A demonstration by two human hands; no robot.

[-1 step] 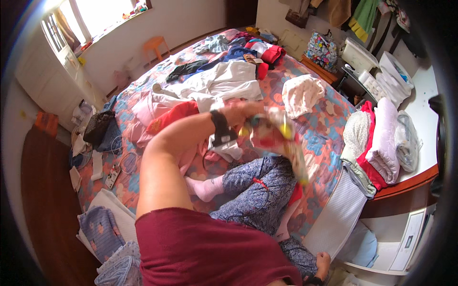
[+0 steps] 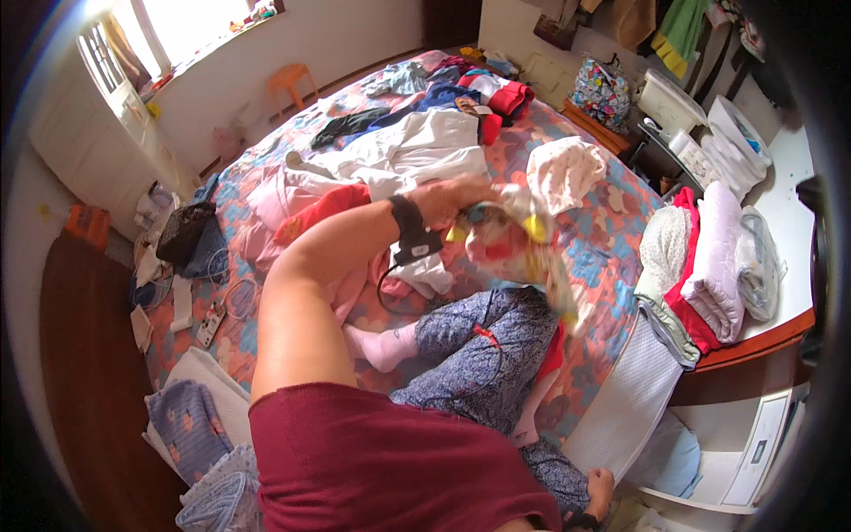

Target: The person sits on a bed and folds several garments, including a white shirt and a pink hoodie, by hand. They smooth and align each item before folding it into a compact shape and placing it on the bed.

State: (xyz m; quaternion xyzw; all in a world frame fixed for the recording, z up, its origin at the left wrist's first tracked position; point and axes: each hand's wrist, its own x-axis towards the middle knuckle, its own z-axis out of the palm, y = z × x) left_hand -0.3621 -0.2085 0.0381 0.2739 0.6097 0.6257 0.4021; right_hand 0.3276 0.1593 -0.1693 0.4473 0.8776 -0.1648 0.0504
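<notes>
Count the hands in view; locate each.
2: the left hand holds a blurred multicoloured cloth above the bed; the right hand is at the lower right, near the patterned trousers.

Open lane across the coral-and-blue floral bedspread (image 2: 607, 253), between the blurred multicoloured cloth (image 2: 505, 246) and folded cream speckled fabric (image 2: 663, 238); crumpled white fabric (image 2: 399, 151) blocks farther left.

- Two hands, we count: the left hand (image 2: 454, 197) just off centre toward one o'clock, the right hand (image 2: 601, 488) down at five!
- Two dark wrist straps (image 2: 409, 229), we see, one per arm!
- One multicoloured cloth (image 2: 507, 244), near centre toward two.
- One orange stool (image 2: 289, 82), up at eleven!
- One patterned bag (image 2: 603, 96), between one and two.
- And we tally one lilac quilt (image 2: 712, 266) at three!
</notes>
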